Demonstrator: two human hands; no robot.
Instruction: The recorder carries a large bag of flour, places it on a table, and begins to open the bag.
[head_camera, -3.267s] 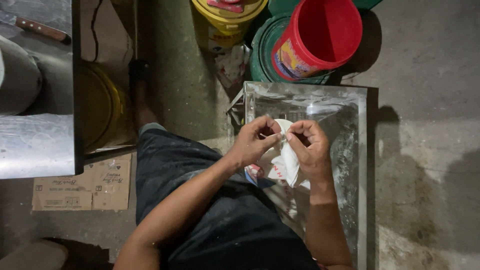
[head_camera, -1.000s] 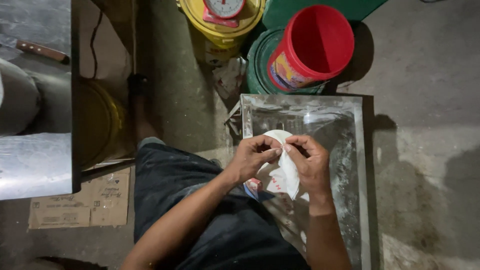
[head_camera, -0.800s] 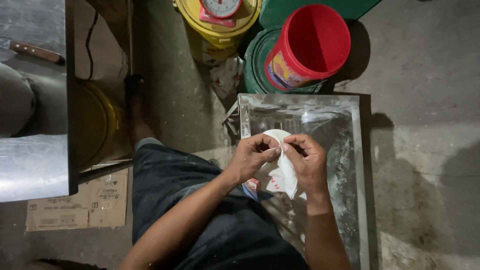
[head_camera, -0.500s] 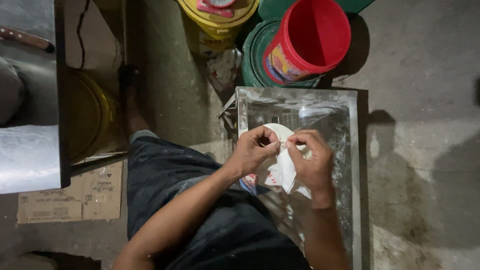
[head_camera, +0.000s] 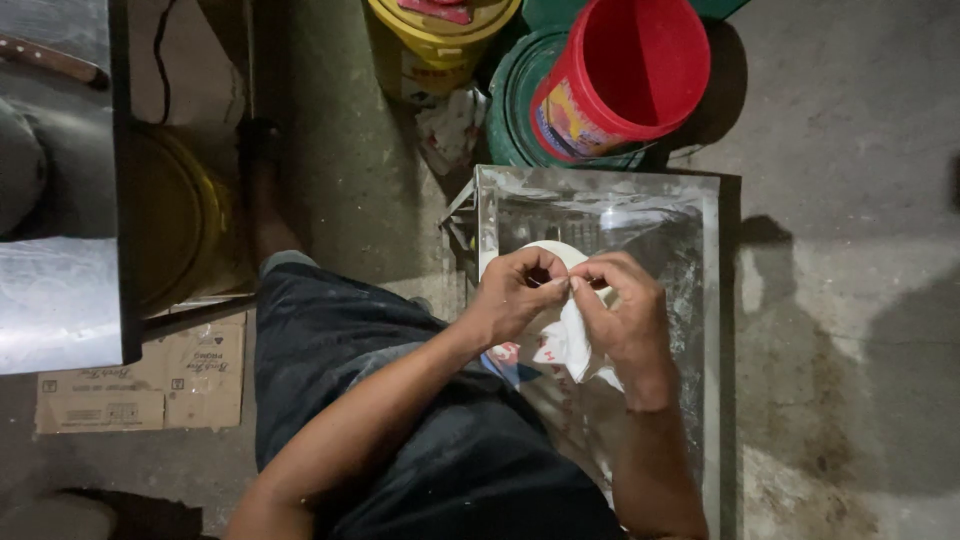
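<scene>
While both hands' fingers pinch it | white plastic bag: crumpled, red print | over metal tray

Both hands meet over a metal tray: the left hand and right hand pinch the same white plastic bag, fingertips touching. Beyond the hands stand a red bucket and a yellow bucket; cardboard lies well off the left hand.
</scene>
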